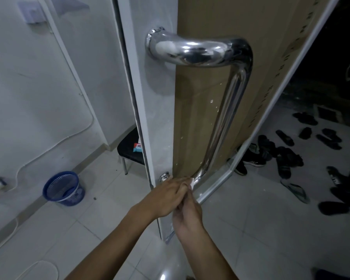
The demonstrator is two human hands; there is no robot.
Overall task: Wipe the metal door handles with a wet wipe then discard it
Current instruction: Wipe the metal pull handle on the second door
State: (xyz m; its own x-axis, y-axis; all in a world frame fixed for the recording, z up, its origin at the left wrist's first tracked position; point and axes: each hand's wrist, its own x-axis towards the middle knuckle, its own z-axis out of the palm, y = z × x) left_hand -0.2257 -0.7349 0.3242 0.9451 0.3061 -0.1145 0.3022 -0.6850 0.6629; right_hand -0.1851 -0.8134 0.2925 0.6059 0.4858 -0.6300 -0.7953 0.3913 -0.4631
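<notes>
Both hands meet at the foot of the long polished chrome pull handle (pixel 226 110), the tall tube bolted to the edge of the white-framed door. The left hand (pixel 166 194) comes in from the side with its fingers curled over toward the lower bend of that handle. The right hand (pixel 187 214) sits just beneath it, fingers drawn up. Between them a small white wet wipe (pixel 192 182) shows as a folded corner, pressed against the handle's bottom curve. The wipe seems pinched by the fingertips of both hands, though which hand bears most of it I cannot tell, since the fingers overlap.

The handle's long axis runs upward and slightly away from the hands, so nearly all its tube lies above the grip; a wiping stroke would likely have to travel up along it toward the top elbow. The left hand lies nearer the handle's lower mount.

A blue mesh plastic wastebasket (pixel 63 188) stands on the tiled floor well to the left of the handle's foot, the likely place for discarding.
</notes>
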